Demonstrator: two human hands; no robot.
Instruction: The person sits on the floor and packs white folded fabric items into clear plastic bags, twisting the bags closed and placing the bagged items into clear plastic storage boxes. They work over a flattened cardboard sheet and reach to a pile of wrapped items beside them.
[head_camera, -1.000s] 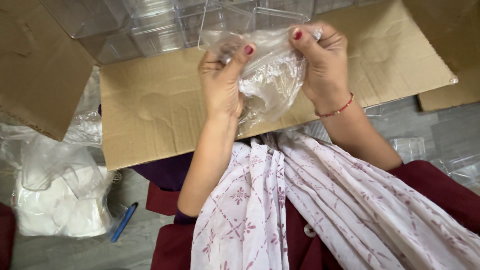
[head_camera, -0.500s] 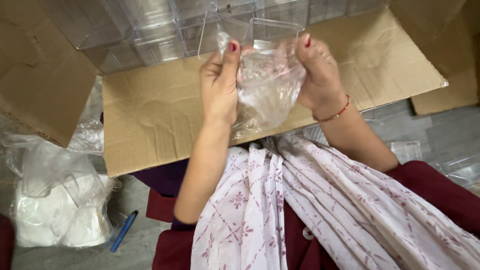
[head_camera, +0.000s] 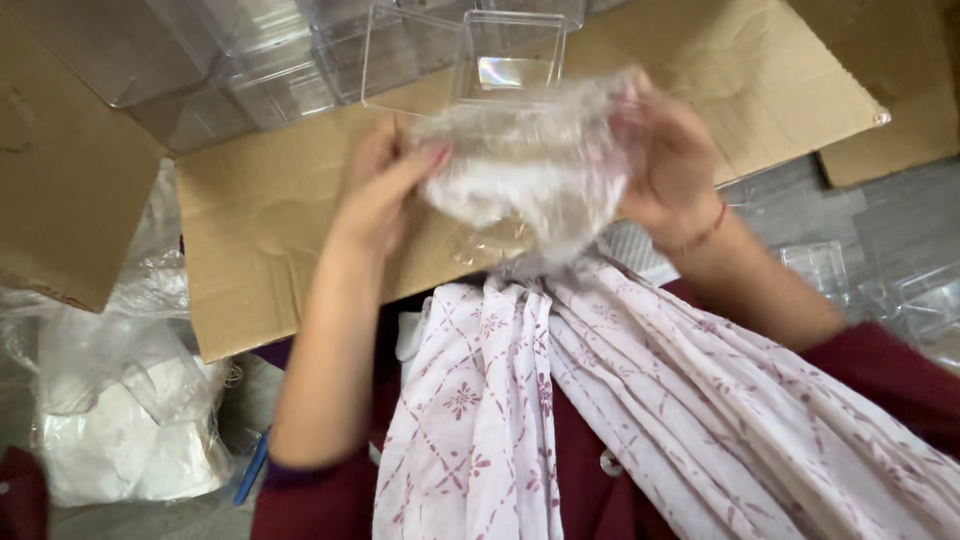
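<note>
Left hand (head_camera: 385, 190) & right hand (head_camera: 675, 165) both grip a thin clear bag (head_camera: 530, 170), maybe w/ sth white inside (blurry). Pull too hard, it could rip or spill.

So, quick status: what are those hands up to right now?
Left hand and right hand both gripping a clear plastic bag. Bag held above the cardboard flap. Nothing blocking.
</note>
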